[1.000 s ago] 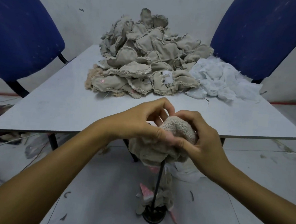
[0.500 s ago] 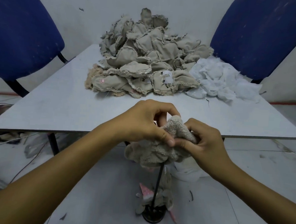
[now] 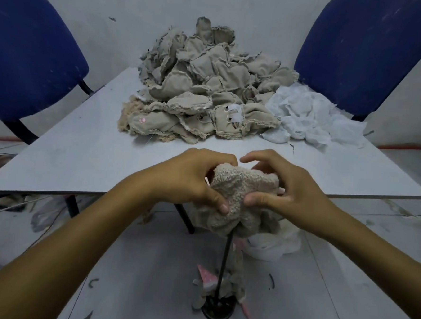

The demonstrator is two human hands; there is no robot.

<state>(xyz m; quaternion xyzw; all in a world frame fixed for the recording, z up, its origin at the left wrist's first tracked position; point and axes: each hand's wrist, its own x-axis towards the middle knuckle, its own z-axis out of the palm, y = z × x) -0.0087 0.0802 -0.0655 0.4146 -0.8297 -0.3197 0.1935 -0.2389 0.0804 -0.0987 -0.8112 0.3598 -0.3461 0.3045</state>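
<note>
Left hand (image 3: 191, 180) and right hand (image 3: 289, 191) are gripping plush (image 3: 240, 183) on rod (image 3: 224, 263), fingers curled round it, looking mid-turn; pile (image 3: 204, 90) at surface (image 3: 81, 156) far edge is waiting.

Grey table (image 3: 81, 156), beige fabric heap (image 3: 204, 90), white gauzy pile (image 3: 310, 116) touching it, blue chair left (image 3: 31, 57), blue chair right (image 3: 364, 52).

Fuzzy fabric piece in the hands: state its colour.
The fuzzy fabric piece is beige; the head view shows it best.

The grey table (image 3: 81, 156) carries a heap of beige fabric pieces (image 3: 203, 92) beside white fabric (image 3: 310, 116).
</note>
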